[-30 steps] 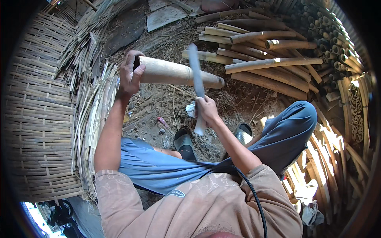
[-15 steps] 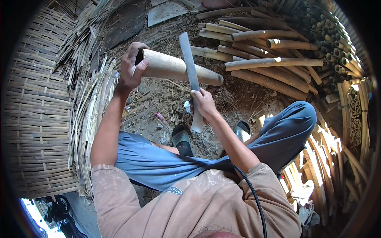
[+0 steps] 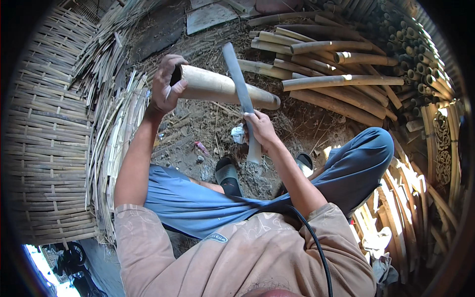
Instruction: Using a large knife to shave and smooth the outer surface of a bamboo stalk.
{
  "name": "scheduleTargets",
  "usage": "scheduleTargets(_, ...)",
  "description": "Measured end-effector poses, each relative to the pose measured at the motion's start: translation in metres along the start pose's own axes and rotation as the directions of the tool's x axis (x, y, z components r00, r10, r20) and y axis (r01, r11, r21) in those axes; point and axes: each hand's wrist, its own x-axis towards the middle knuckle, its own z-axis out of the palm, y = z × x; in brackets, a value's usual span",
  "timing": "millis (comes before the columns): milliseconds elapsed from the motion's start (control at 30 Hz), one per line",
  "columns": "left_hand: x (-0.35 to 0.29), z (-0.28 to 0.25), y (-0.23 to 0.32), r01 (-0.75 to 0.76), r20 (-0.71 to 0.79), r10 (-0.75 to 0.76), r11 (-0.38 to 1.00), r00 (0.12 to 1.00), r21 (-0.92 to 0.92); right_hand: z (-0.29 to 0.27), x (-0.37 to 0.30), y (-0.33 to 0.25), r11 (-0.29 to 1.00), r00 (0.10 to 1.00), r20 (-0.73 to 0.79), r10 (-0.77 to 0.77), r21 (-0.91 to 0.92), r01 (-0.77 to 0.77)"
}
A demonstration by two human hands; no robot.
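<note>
A thick, pale bamboo tube [image 3: 213,85] lies slantwise in front of me, its hollow near end at the left and its far end lower at the right. My left hand [image 3: 168,85] grips the hollow end, thumb on the near side and fingers over the top. In my right hand [image 3: 260,127] is a long, flat, grey machete-like blade [image 3: 236,74], held around its lower part. The blade crosses over the middle of the tube, its upper end pointing away from me. Whether it touches the tube I cannot tell.
Stacked bamboo poles [image 3: 341,79] fill the far right. A woven bamboo panel [image 3: 49,148] stands at the left beside piled split strips [image 3: 116,128]. Between my sandalled feet and the tube, a white crumpled scrap [image 3: 238,132] and a small pink object [image 3: 201,147] lie on the dirt.
The blade's lower end has swung to the right, and my right hand has shifted slightly right with it. The tube and my left hand have barely moved.
</note>
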Motion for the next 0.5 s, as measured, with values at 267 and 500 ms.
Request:
scheduleTargets(267,0.000,-0.004,0.002,-0.080,0.020,0.081,0.997,0.997,-0.020,0.009,-0.008,-0.005,0.979,0.996,-0.003,0.091,0.182,-0.089)
scheduleTargets(500,0.001,0.002,0.001,-0.094,0.038,0.093,0.996,0.995,0.003,-0.023,0.016,0.015,0.973,0.986,-0.098,0.136,0.198,-0.114)
